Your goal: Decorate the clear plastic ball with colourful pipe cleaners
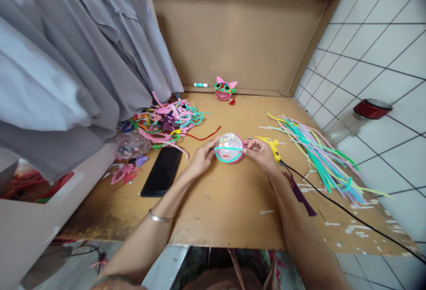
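Note:
A clear round plastic ball point(229, 141), rimmed with pink and turquoise pipe cleaner, is held between my hands just over the table. Across its front runs a turquoise pipe cleaner point(229, 149). My left hand point(203, 154) grips the ball's left edge, with fingers curled against it. At the right edge, my right hand point(261, 153) is closed, its thumb and fingertips pinching the end of the turquoise strip. Right behind that hand lies a yellow hot glue gun point(268, 141), partly covered by it.
A tangle of pipe cleaners point(169, 119), a clear plastic piece point(132, 146) and a black phone point(161, 171) lie left. Straight pipe cleaners point(316, 157), a purple tassel point(302, 194) and the black cord point(346, 208) occupy the right. Behind are a cat-faced ball point(224, 89) and glue stick point(200, 85).

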### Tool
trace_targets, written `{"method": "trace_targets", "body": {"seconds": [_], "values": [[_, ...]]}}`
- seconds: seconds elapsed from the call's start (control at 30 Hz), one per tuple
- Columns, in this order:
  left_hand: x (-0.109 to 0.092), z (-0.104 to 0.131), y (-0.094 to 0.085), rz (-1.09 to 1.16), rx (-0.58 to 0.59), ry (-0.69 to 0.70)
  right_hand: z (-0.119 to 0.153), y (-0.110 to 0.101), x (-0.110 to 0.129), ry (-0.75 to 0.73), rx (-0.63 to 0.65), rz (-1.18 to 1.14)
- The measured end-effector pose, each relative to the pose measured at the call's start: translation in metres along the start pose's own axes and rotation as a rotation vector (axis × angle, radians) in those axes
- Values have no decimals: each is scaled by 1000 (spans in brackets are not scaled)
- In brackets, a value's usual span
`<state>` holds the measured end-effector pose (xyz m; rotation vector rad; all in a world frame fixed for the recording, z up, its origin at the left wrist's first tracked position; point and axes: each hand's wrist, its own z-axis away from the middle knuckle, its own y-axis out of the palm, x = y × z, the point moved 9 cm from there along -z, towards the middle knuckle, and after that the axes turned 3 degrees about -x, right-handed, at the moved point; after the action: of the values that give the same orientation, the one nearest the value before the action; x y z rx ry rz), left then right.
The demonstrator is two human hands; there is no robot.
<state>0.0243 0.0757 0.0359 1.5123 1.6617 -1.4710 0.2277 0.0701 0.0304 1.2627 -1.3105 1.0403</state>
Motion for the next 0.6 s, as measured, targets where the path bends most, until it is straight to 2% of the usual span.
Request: {"method": "trace_targets", "body": {"seconds": [0.37, 0.6], "values": [[33, -2, 2, 347, -98, -145, -1, 0, 4, 1, 17, -16], [38, -2, -3, 467, -176, -219, -3, -4, -1, 15, 0, -83]]}}
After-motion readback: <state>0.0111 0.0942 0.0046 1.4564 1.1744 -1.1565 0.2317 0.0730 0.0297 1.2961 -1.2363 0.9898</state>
